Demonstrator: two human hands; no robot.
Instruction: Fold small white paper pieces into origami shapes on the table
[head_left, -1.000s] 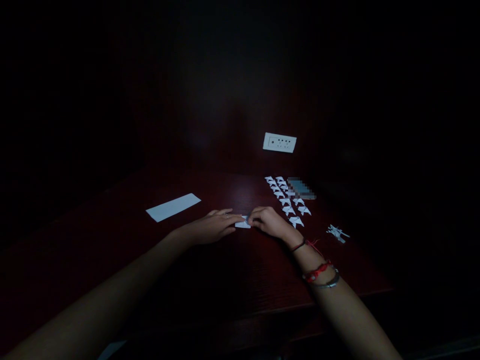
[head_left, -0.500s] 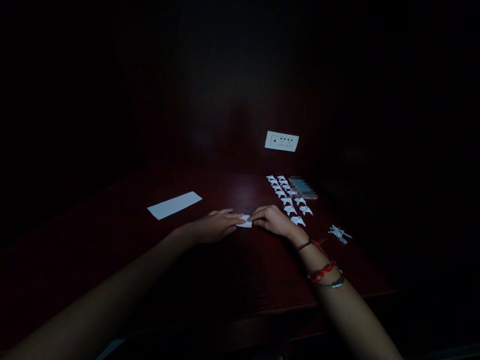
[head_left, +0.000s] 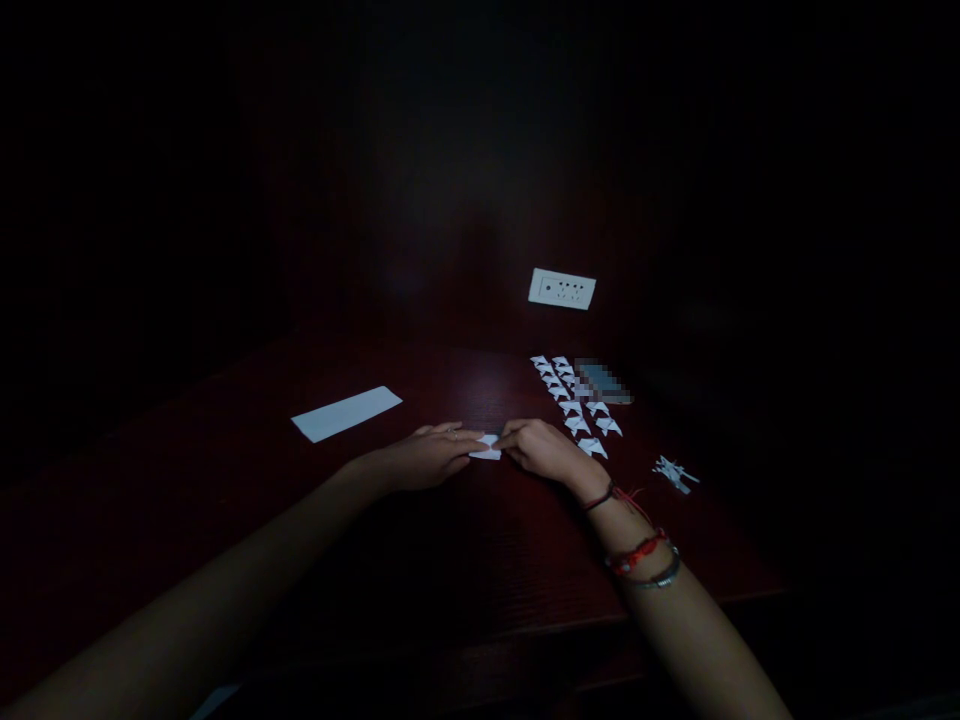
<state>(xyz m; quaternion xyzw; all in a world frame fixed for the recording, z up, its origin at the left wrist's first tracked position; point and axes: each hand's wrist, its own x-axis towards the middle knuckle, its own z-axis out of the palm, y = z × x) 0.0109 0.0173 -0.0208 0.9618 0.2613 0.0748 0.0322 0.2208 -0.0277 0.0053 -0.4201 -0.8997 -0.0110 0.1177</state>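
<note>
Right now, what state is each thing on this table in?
small paper piece, partly folded, flat on the table, between both hands.
left hand, fingers flat, pressing it.
right hand, curled, pinching its edge.
paper strip, unfolded, lying flat.
folded pieces, laid in two rows.
wall socket, nothing plugged in.

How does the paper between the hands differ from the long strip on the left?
The small paper is tiny and touched by the left hand and right hand; the long strip is far bigger, flat and untouched. Both are white, on the dark red table.
</note>
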